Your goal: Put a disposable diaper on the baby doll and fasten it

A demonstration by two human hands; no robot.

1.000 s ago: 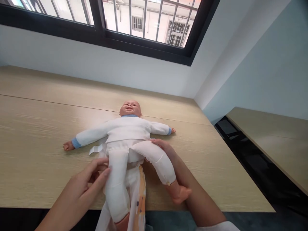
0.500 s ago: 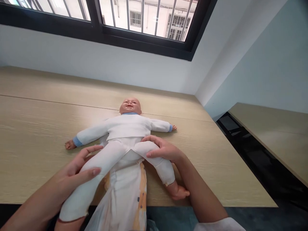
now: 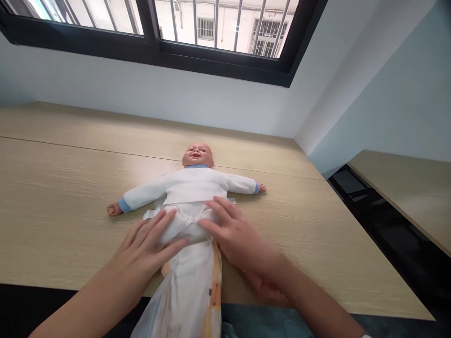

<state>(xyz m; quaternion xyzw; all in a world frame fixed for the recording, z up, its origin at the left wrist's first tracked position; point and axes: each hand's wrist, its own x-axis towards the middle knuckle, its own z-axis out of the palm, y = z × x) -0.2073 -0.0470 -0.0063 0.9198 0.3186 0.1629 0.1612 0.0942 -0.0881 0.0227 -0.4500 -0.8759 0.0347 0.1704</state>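
Note:
A baby doll (image 3: pixel 195 185) in a white top with blue cuffs lies on its back, arms spread. My left hand (image 3: pixel 150 241) rests on the doll's thigh at the left, fingers stretched out. On the other thigh lies my right hand (image 3: pixel 234 230), its fingers apart and slightly blurred; both hands cover most of the legs. An unfolded diaper (image 3: pixel 192 286), white with an orange printed edge, runs down between the legs and over the table's front edge. White tabs (image 3: pixel 151 214) stick out beside the hips.
The doll lies on a pale wooden table (image 3: pixel 70 188) against a wall. A barred window (image 3: pixel 225 28) with a black frame is above. At the right, past a dark gap, stands another wooden surface (image 3: pixel 405 188).
Both hands have moved inward and up the thighs, with fingers flatter and covering more of the legs. The white tabs beside the hips show more clearly. The view has shifted slightly.

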